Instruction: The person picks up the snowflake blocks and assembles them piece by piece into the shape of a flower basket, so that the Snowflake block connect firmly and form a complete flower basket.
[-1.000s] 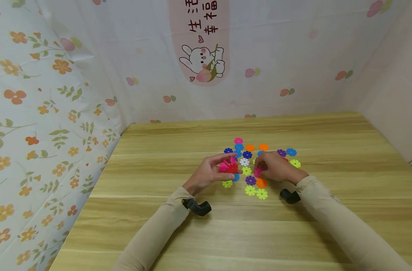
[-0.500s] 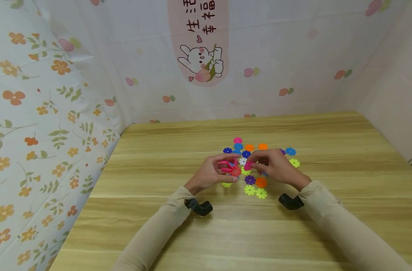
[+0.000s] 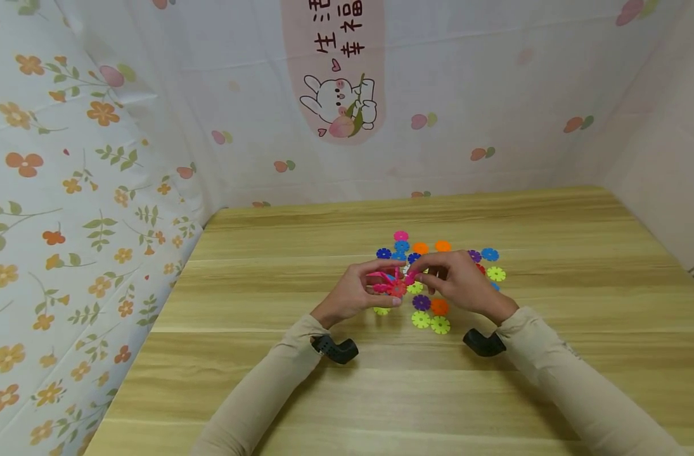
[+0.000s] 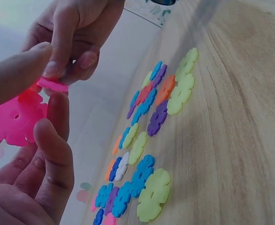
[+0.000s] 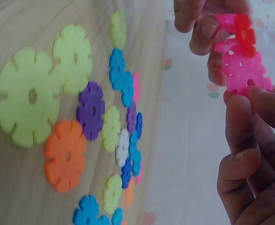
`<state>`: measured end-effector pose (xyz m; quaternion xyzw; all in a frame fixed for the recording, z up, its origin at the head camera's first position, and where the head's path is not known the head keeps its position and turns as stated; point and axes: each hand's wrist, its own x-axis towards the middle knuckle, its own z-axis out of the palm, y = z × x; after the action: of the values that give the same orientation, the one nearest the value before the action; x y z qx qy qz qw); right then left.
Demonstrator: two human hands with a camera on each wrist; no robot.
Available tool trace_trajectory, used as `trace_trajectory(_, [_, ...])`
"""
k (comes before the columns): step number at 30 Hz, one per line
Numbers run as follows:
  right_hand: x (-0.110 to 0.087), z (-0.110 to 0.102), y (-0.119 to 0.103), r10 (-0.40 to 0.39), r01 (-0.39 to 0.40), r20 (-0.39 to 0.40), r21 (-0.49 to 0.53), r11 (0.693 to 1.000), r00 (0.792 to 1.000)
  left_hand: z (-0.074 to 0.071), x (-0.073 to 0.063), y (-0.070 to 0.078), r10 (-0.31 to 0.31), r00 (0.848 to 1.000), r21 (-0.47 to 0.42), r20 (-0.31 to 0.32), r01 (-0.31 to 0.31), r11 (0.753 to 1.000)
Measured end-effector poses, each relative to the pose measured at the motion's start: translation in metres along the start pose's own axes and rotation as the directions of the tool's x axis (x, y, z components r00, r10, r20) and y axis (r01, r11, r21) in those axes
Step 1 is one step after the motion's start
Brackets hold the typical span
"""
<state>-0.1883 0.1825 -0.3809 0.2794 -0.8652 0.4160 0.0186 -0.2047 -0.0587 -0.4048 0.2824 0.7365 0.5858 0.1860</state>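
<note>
In the head view, my left hand point(image 3: 349, 294) holds a small cluster of joined notched plastic discs, pink ones around a red disc point(image 3: 397, 289). Thumb and fingers sit on either side of it. My right hand point(image 3: 463, 282) pinches a single pink notched disc point(image 5: 245, 75) by its rim, between thumb and fingertips. That disc meets the cluster's red part point(image 5: 246, 35) in the right wrist view; whether their slots interlock I cannot tell. From the left wrist, the pinched disc appears edge-on, beside a flat pink disc point(image 4: 18, 117) of the cluster. Both hands are raised above the table.
Loose notched discs lie flat on the wooden table point(image 3: 301, 386): yellow-green point(image 3: 440, 325), purple point(image 3: 421, 303), orange point(image 3: 440, 307) and blue point(image 3: 490, 254), among several others. Some are hidden under the hands. A printed cloth point(image 3: 238, 114) hangs behind the table's far edge.
My right hand has lifted the pink disc from among the loose ones and carried it left to the cluster. The left hand has stayed nearly in place, turning the cluster slightly.
</note>
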Motion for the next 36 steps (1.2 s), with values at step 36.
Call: trace_trajectory(36, [0.019,-0.005,0.000,-0.029,0.030,0.037,-0.030,0.999,0.999,-0.005,-0.006,-0.006,-0.016,0.999,-0.038,-0.032,0.015,0.999])
